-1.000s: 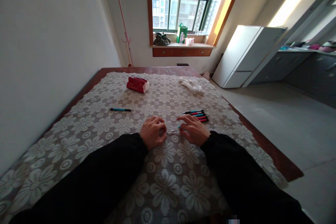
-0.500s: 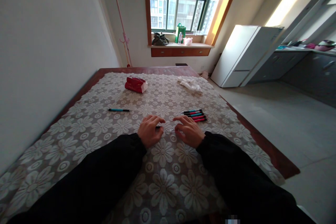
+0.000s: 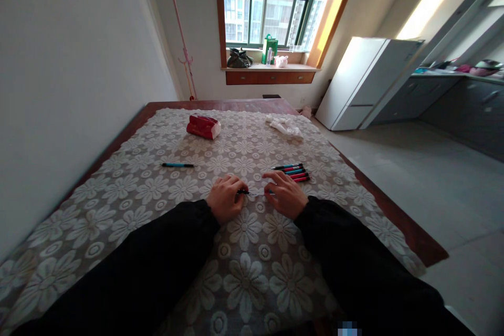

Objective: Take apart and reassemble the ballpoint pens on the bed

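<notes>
My left hand (image 3: 226, 199) is closed around a small black pen part (image 3: 243, 191), its tip poking out from the fingers. A thin, pale, see-through rod like a pen refill (image 3: 256, 195) runs from there toward my right hand (image 3: 284, 194). The right thumb and fingertips pinch the rod's right end, while the index finger stretches forward. Whether the rod joins the black part is too small to tell. Just beyond my right hand lie several black, blue and red pens (image 3: 294, 172) side by side. Farther left rests a single blue and black pen (image 3: 178, 165).
The table bears a flowered lace cloth (image 3: 244, 278). Toward the far side are a red packet (image 3: 203, 127) and a crumpled white cloth or bag (image 3: 285, 127). A wall (image 3: 79, 63) borders the left; a white fridge (image 3: 362, 81) stands beyond at right.
More of the black part now shows at my left fingertips. The left fingers have curled down over it, and my right hand has shifted slightly to the right.
</notes>
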Demonstrator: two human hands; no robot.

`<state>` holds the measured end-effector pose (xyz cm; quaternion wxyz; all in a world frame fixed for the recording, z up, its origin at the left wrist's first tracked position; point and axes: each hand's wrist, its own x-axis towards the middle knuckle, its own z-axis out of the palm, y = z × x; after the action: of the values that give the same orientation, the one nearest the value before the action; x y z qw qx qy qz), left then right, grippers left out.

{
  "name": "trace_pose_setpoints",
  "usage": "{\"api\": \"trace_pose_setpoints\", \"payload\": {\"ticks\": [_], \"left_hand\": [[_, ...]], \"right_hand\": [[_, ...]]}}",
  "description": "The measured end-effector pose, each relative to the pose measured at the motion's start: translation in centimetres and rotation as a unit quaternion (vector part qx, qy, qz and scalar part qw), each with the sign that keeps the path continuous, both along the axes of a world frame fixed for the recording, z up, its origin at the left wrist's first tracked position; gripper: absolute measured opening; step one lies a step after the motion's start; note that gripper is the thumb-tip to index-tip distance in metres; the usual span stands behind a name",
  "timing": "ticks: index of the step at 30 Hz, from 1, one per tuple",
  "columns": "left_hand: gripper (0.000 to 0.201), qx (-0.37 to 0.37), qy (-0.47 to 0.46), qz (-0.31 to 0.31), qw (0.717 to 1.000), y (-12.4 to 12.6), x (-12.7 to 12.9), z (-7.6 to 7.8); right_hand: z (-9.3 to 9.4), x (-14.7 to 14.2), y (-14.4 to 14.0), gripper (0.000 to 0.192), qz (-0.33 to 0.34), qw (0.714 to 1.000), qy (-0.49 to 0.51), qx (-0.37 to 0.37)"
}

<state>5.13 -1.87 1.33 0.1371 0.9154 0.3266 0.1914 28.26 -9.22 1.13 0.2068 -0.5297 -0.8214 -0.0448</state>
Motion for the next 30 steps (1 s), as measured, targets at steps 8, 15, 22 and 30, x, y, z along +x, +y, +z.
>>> {"api": "trace_pose_setpoints", "payload": {"ticks": [8,15,22,30], "left_hand": [[0.019,0.004,0.003,0.001,1.0,-0.1,0.0,0.1],[0.018,0.012,-0.031,-0.049,0.998,0.0,0.0,-0.3],[0.017,-0.014,-0.06,-0.12,0.991,0.1,0.1,-0.9],[0.022,-0.008,-0.108,0.006,0.994,0.2,-0.1,-0.5]], "right_hand": [[0.3,-0.1,-0.1,0.005,0.004,1.0,-0.004,0.006],[0.1,-0.6,-0.2,0.006,0.014,1.0,0.015,0.017],[0.2,-1.6,-0.4,0.009,0.027,0.997,0.061,0.034],[0.1,0.8,0.2,0.018,-0.056,0.997,0.045,0.023]]}}
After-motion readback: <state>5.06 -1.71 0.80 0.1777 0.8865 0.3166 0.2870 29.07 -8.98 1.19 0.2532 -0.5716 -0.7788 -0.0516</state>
